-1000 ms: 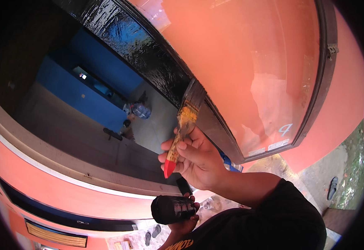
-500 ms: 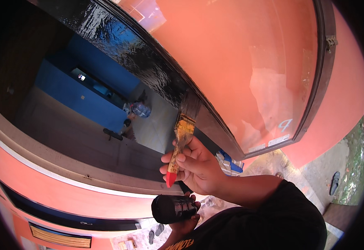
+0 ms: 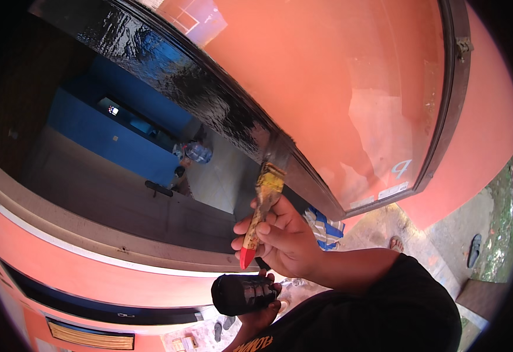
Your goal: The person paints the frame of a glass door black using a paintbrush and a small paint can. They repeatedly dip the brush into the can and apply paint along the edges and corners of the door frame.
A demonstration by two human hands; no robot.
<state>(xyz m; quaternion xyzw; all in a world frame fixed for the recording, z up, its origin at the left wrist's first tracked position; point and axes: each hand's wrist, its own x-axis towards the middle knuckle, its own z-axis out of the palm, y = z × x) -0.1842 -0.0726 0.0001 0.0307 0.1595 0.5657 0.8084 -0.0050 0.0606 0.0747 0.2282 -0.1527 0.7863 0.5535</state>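
My right hand (image 3: 290,242) grips a paintbrush (image 3: 266,199) by its worn wooden handle, which ends in a red tip. Its paint-stained yellow ferrule points up, and the dark bristles press on the brown window frame (image 3: 306,178). From there toward the upper left, the frame's face carries wet, glossy black paint (image 3: 201,91); to the lower right it is duller brown. Below the brush, my left hand (image 3: 260,318) wraps round a black, paint-coated container (image 3: 237,294), tilted on its side in view. Its contents are hidden.
The frame holds a glass pane (image 3: 327,100) reflecting orange. Beside it, an opening shows a blue-walled room with a clear plastic bottle (image 3: 198,152). A blue-and-white striped bag (image 3: 325,229) lies beyond my right wrist. A sandal (image 3: 475,251) is on the ground at the right.
My right hand has drawn the brush a little down and to the right along the frame, and dark paint shows behind it. My left hand and the container have barely shifted.
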